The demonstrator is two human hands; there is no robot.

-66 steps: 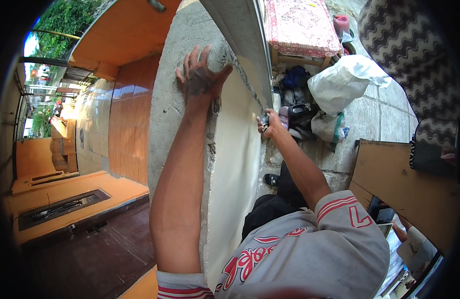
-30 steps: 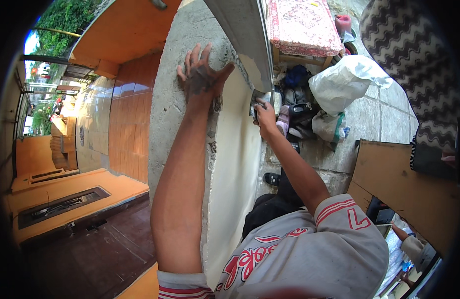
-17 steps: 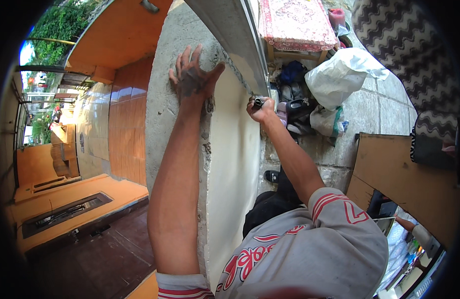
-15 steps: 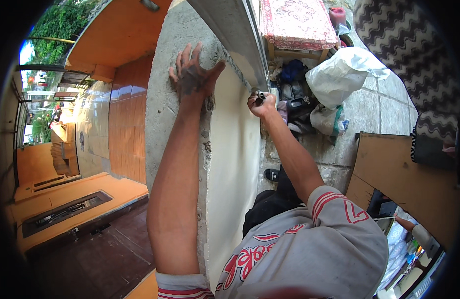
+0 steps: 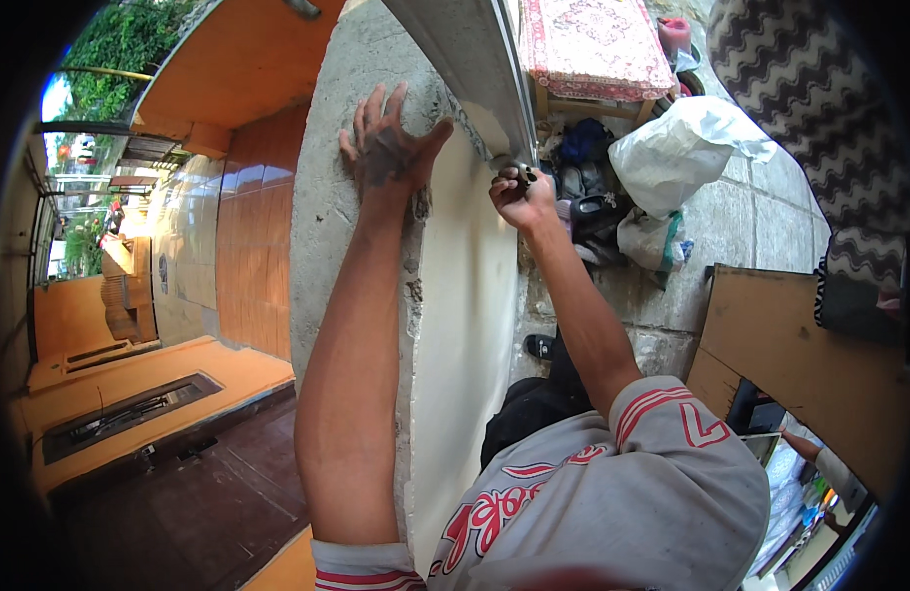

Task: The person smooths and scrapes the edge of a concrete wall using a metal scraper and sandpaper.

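Observation:
My left hand (image 5: 388, 148) lies on the rough grey concrete top of the wall (image 5: 322, 217), its fingers spread and the thumb stuck out toward the pale smooth wall face (image 5: 465, 276). It holds nothing. Farther right, my right hand (image 5: 526, 197) is closed around a small tool with a dark handle (image 5: 530, 175). Its working end is mostly hidden, so I cannot tell its exact kind. The tool is at the far end of the pale face, close to the grey metal frame (image 5: 509, 79). Dark smudges mark the back of my left hand.
Right of the wall lie dark shoes (image 5: 598, 207) and a white plastic bag (image 5: 672, 153). A table with a red patterned cloth (image 5: 598, 49) stands beyond them. A brown board (image 5: 800, 335) and a zigzag-patterned cloth (image 5: 809, 108) are at the right. An orange building (image 5: 258, 236) fills the left.
My right hand has turned slightly at the wrist, so more of its curled fingers shows, with the tool still in it. My left hand stays on the concrete.

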